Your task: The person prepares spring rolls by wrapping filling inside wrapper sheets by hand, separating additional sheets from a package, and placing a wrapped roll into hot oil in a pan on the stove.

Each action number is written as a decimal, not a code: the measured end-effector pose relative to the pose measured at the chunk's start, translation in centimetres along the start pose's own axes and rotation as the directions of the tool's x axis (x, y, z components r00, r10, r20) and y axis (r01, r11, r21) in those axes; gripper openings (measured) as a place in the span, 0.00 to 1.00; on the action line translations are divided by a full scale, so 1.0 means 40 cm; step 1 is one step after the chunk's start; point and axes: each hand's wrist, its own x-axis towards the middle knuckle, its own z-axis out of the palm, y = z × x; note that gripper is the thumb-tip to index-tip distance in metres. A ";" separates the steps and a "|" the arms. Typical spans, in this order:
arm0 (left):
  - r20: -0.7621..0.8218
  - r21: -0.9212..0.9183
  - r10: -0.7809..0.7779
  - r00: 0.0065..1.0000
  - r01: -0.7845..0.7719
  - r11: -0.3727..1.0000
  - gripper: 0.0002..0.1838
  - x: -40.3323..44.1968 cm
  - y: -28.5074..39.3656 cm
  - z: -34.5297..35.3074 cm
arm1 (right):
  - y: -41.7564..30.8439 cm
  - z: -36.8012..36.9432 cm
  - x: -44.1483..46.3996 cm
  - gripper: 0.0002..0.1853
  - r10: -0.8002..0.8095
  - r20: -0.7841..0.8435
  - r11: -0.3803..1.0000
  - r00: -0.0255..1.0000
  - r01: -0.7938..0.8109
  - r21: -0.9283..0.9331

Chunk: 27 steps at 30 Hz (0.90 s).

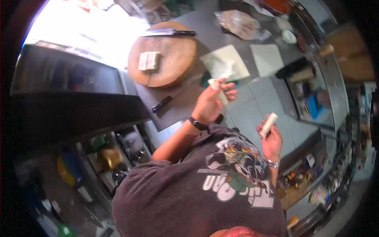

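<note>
My left hand (207, 104), with a dark watch on the wrist, holds a slim white roll (223, 98) between thumb and palm, its fingers partly spread. My right hand (272, 145), wearing a silver band, grips another white roll (269, 124) that points up and away from the palm. Several similar white pieces (149, 61) lie side by side on a round wooden chopping board (173, 67). Just beyond my left hand, a pale square sheet (227, 63) rests on the grey table (189, 87). A second pale sheet (267, 59) lies to its right.
A black-handled knife (167, 33) lies across the far part of the board. Another knife (162, 104) is near the table's front edge. At the back sit a clear plastic bag (241, 24) and a small white bowl (289, 36). An open cabinet (312, 94) stands at the right.
</note>
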 end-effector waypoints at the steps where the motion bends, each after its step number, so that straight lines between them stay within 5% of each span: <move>1: 0.012 0.014 -0.010 1.000 0.010 1.000 0.16 -0.001 -0.008 -0.010 | -0.003 -0.004 -0.003 0.24 0.000 0.028 1.000 1.000 -0.001 0.020; 4: -0.035 0.071 -0.121 0.992 0.124 0.990 0.09 0.012 -0.017 -0.024 | -0.016 0.035 -0.013 0.22 -0.024 0.001 0.998 1.000 0.024 -0.052; 7: -0.012 0.340 -0.185 0.983 0.178 0.923 0.06 0.010 -0.024 0.011 | -0.015 0.055 -0.027 0.22 -0.115 0.029 0.953 0.993 0.119 -0.280; 12: 0.082 0.624 -0.320 0.944 0.202 0.755 0.15 -0.017 -0.045 0.083 | -0.028 0.127 -0.069 0.20 -0.306 0.116 0.774 0.945 0.318 -0.547; 15: 0.195 0.793 -0.391 0.899 0.090 0.602 0.22 -0.037 -0.075 0.152 | -0.023 0.126 -0.067 0.19 -0.435 0.283 0.644 0.854 0.516 -0.565; 17: 0.461 0.815 -0.234 0.856 -0.305 0.492 0.24 -0.038 -0.096 0.179 | -0.019 0.125 -0.072 0.19 -0.447 0.251 0.648 0.859 0.504 -0.571; 18: 0.440 0.850 -0.273 0.855 -0.299 0.434 0.23 -0.042 -0.094 0.197 | -0.019 0.124 -0.075 0.19 -0.464 0.255 0.624 0.848 0.517 -0.585; 26: 0.537 0.732 -0.257 0.804 -0.292 0.616 0.20 -0.022 -0.197 0.162 | -0.023 0.101 -0.148 0.20 -0.573 0.177 0.409 0.800 0.467 -0.784; 27: 0.378 0.708 -0.399 0.835 0.017 0.706 0.20 -0.026 -0.202 0.161 | -0.027 0.112 -0.162 0.20 -0.575 0.100 0.448 0.812 0.414 -0.792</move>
